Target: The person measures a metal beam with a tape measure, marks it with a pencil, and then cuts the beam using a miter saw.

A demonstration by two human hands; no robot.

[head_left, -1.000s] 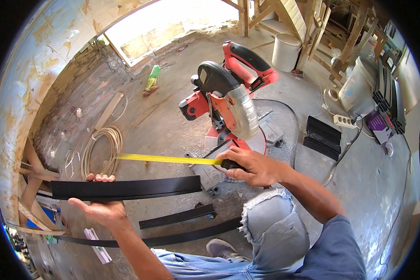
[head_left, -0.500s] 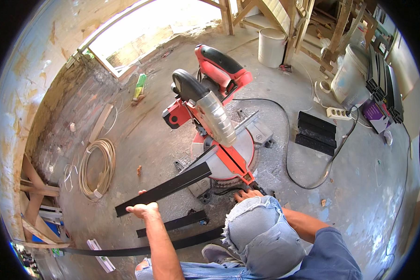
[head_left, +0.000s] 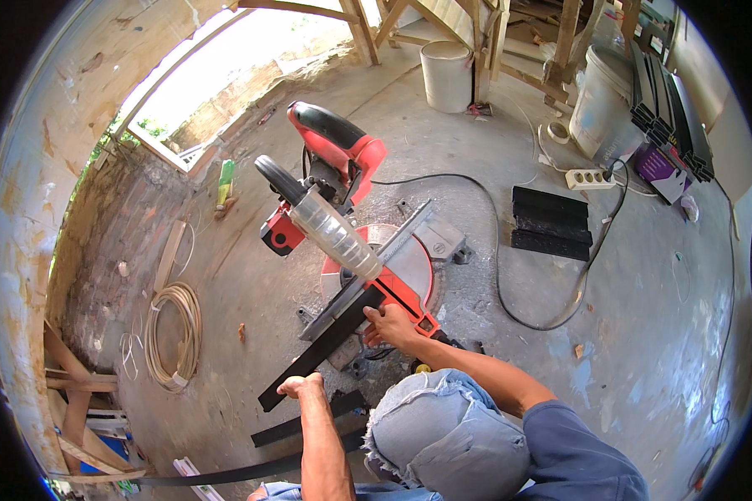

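A long black strip with flat faces slants across the left side of a red miter saw, its upper end on the saw's base beside the grey fence. My left hand supports the strip near its lower end, fingers partly hidden beneath it. At the upper end, my right hand holds the strip's near edge, close to the red slotted plate. The saw's head stands raised, with a clear blade guard and a black-topped red handle.
A shorter black strip and a long one lie near my legs. Coiled hose is at left. Stacked black pieces, a power strip and a looping black cable lie right. White buckets stand behind.
The black strip has moved onto the saw's base along the fence, tilting more steeply. My right hand has come up from the saw's front to the strip. The view has shifted.
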